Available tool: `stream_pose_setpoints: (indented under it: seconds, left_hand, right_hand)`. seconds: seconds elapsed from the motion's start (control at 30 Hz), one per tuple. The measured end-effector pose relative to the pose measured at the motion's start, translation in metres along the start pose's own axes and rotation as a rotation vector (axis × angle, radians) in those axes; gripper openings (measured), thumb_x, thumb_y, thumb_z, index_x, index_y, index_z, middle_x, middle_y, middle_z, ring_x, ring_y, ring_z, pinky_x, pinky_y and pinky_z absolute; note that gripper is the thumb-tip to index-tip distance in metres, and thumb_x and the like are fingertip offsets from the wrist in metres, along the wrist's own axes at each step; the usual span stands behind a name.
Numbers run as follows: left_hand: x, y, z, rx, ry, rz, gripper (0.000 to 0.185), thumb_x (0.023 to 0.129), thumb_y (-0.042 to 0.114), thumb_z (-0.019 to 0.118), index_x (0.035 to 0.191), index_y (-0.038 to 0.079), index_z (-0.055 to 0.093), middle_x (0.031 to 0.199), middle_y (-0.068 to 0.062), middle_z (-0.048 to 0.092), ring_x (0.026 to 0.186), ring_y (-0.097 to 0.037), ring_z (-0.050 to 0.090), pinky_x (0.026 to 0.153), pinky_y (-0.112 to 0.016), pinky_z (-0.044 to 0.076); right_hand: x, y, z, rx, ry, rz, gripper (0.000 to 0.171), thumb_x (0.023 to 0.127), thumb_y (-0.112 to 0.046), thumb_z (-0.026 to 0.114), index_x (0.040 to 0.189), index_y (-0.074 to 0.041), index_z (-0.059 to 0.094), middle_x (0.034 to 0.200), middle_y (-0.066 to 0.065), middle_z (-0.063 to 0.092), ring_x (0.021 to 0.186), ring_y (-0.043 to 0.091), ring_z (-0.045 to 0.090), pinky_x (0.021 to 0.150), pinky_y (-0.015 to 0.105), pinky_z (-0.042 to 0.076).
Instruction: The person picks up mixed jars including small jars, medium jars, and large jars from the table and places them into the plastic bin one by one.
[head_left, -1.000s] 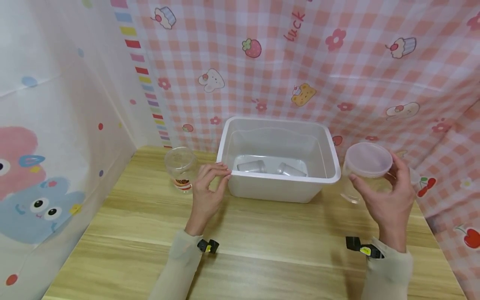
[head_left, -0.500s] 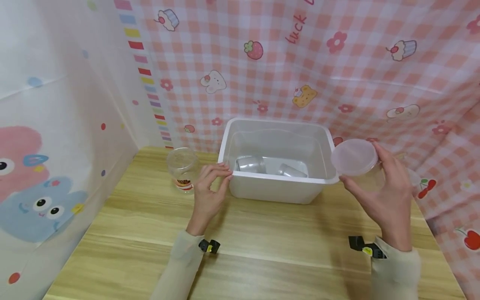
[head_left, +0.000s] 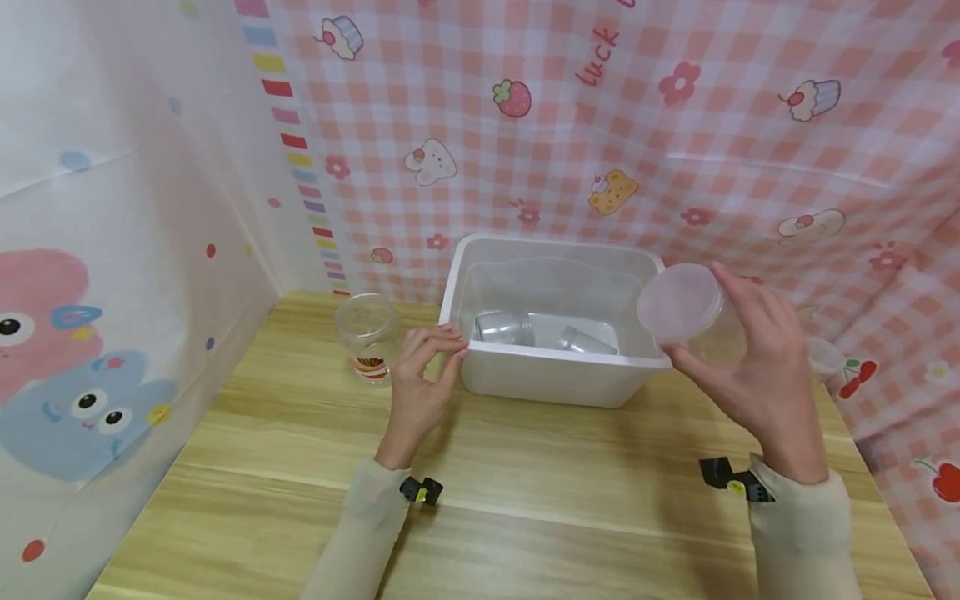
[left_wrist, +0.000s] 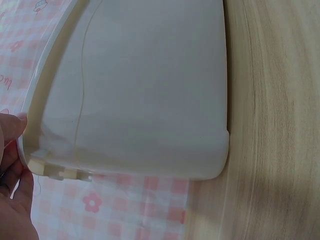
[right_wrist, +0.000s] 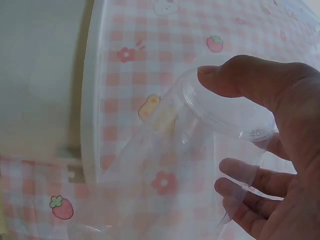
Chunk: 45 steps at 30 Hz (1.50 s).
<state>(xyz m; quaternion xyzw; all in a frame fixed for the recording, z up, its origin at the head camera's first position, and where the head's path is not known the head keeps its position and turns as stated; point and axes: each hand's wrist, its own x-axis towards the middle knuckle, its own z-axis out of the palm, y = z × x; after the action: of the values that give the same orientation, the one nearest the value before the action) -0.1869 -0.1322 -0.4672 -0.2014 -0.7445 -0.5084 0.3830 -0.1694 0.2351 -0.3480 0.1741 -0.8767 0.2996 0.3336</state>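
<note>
My left hand [head_left: 422, 387] pinches the rim at the near left corner of a white plastic bin [head_left: 543, 377]; the left wrist view shows fingertips on that rim [left_wrist: 30, 95]. My right hand [head_left: 776, 375] grips a clear plastic jar with a round translucent lid [head_left: 678, 302]. The jar is tilted, lid end toward the bin, and raised beside the bin's right edge. In the right wrist view the thumb lies over the lid [right_wrist: 230, 102] and the fingers curl round the clear wall [right_wrist: 165, 150]. Inside the bin lie two clear cups, one at left [head_left: 510, 327] and a smaller one at right [head_left: 588, 340].
Left of the bin a clear container [head_left: 367, 325] with a fries picture stands on the wooden table [head_left: 540, 492]. Another clear round item [head_left: 825, 354] shows behind my right hand. Patterned cloth [head_left: 562, 142] hangs behind the bin and along both sides.
The right hand has lifted the jar off the table, moved it left toward the bin and tilted it. The left hand keeps its place on the rim.
</note>
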Motion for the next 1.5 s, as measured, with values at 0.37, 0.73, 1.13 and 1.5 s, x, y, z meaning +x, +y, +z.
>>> stream_pose_setpoints:
  seconds: [0.37,0.73,1.13,1.5]
  left_hand:
    - [-0.001,0.0,-0.001,0.002,-0.001,-0.007,0.008,0.086,-0.001,0.079,0.093,0.003,0.077,0.101,-0.014,0.075,0.111,-0.032,0.066,0.104,-0.03,0.05]
    - [-0.001,-0.001,-0.002,0.001,-0.013,-0.027,0.008,0.087,0.0,0.079,0.094,0.003,0.078,0.101,-0.016,0.075,0.112,-0.031,0.066,0.104,-0.03,0.05]
    - [-0.002,-0.003,-0.001,-0.009,-0.005,-0.007,0.008,0.087,-0.001,0.078,0.094,0.003,0.078,0.102,-0.016,0.075,0.111,-0.031,0.065,0.105,-0.03,0.05]
    - [-0.001,-0.001,-0.002,-0.018,-0.012,-0.021,0.008,0.087,0.0,0.078,0.094,0.003,0.077,0.103,-0.016,0.075,0.113,-0.031,0.065,0.106,-0.031,0.05]
  right_hand:
    - [0.026,-0.014,0.008,-0.041,-0.148,-0.117,0.099,0.064,-0.015,0.096,0.151,-0.024,0.052,0.139,0.018,0.061,0.126,0.041,0.052,0.102,0.062,0.043]
    - [0.046,-0.018,0.024,-0.075,-0.27,-0.227,0.096,0.07,-0.017,0.094,0.154,-0.018,0.048,0.142,0.019,0.058,0.127,0.04,0.052,0.1,0.06,0.047]
    - [0.059,-0.023,0.048,-0.115,-0.331,-0.251,0.096,0.072,-0.023,0.095,0.154,-0.014,0.047,0.146,0.016,0.055,0.131,0.037,0.049,0.108,0.057,0.046]
    - [0.057,-0.022,0.059,-0.034,-0.321,-0.254,0.092,0.071,-0.029,0.096,0.15,-0.016,0.051,0.147,0.012,0.054,0.132,0.034,0.05,0.108,0.055,0.047]
